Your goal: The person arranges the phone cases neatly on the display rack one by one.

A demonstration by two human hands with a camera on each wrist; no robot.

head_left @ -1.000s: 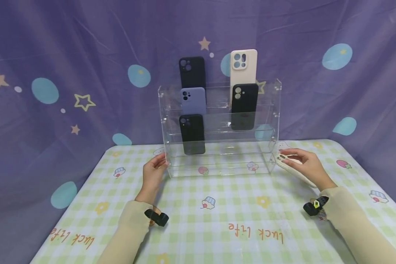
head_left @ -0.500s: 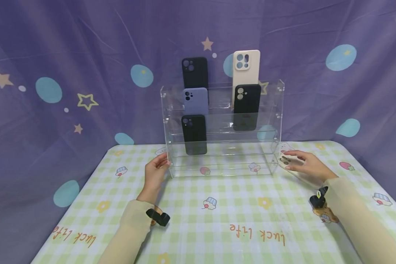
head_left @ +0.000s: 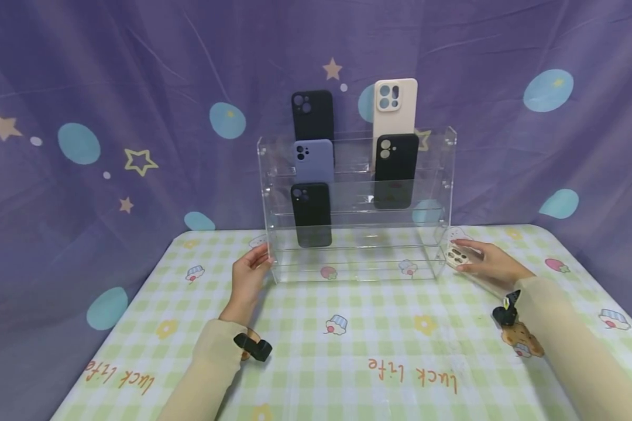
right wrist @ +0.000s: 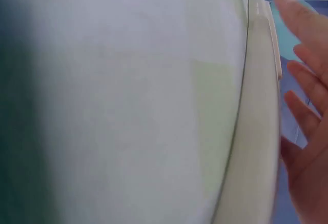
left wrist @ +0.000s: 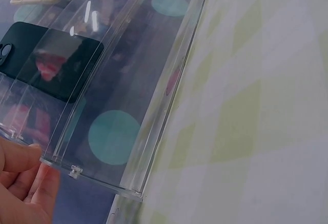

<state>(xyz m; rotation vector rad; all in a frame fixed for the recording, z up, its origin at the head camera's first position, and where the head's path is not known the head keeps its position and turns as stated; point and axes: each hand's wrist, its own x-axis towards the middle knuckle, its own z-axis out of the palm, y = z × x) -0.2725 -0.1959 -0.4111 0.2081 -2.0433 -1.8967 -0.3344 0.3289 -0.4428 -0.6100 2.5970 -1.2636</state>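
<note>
A clear acrylic display stand (head_left: 449, 193) with stepped shelves stands at the back of the table. My left hand (head_left: 248, 278) pinches the lower part of its left side panel between thumb and fingers. Beyond the stand's lower right side, an off-white phone case (right wrist: 259, 121) with several camera holes lies beneath my right hand (head_left: 490, 263). The thumb and fingers of that hand are spread and loosely bent around the case without gripping it. In the right wrist view they appear beside its edge. The hand hides much of the case in the head view.
On the stand's left are a dark case (head_left: 313, 114), a lavender case (head_left: 316, 164) and a black case (head_left: 312, 216), one per shelf. To the right, a white case (head_left: 395, 120) stands behind another black case (head_left: 395, 175). A purple curtain (head_left: 163, 76) hangs behind the checkered tablecloth (head_left: 295, 362).
The off-white case's camera holes, foreshortened a second ago, now show more fully from above. My right hand has shifted slightly with it. The left hand keeps its hold on the stand.
</note>
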